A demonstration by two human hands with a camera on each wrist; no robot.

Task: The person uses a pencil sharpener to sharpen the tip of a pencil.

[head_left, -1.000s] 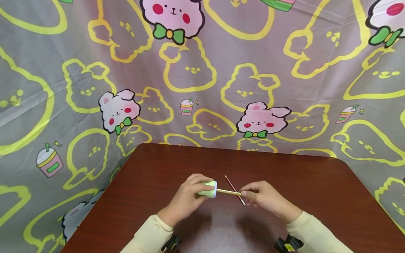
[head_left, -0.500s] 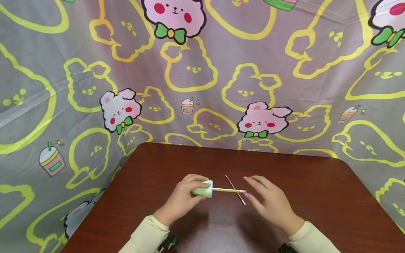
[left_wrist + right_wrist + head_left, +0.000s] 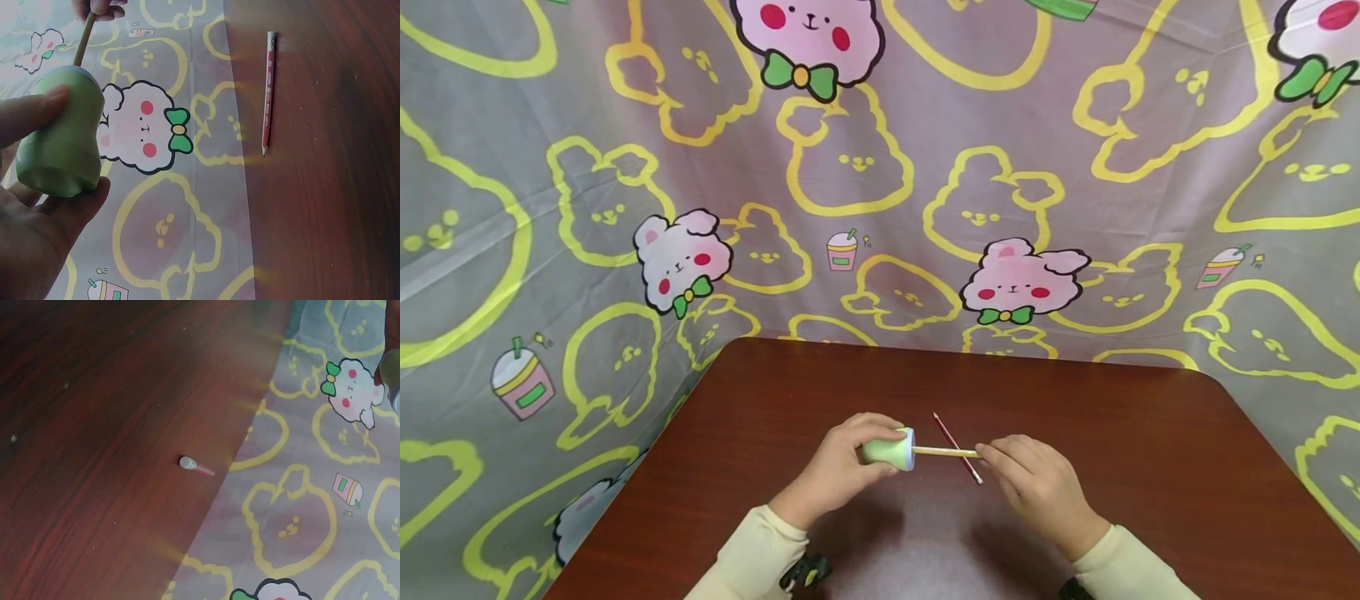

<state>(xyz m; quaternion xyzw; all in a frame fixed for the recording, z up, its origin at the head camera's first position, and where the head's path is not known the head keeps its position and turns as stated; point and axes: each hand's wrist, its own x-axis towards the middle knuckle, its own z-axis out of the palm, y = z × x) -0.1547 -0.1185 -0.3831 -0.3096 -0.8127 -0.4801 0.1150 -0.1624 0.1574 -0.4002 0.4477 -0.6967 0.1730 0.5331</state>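
My left hand (image 3: 835,467) holds a green pencil sharpener (image 3: 882,452) with a pale blue rim, lying sideways above the table. A yellow pencil (image 3: 936,452) runs from the rim end of the sharpener toward the right. Its far end is pinched by the fingertips of my right hand (image 3: 1041,487). In the left wrist view, thumb and fingers wrap the sharpener (image 3: 65,128), and the pencil (image 3: 84,40) leads up to the other hand (image 3: 100,7). The pencil's tip is hidden inside. The right wrist view shows only an edge of the sharpener (image 3: 392,372).
Below the hands a red pencil (image 3: 944,428) with a white eraser end lies on the brown table (image 3: 820,383). A grey curtain (image 3: 895,183) printed with bunnies and yellow outlines hangs behind and beside the table.
Half a second ago my right hand had its fingers spread, off the pencil's end; now it pinches that end again. The sharpener has shifted slightly right since then.
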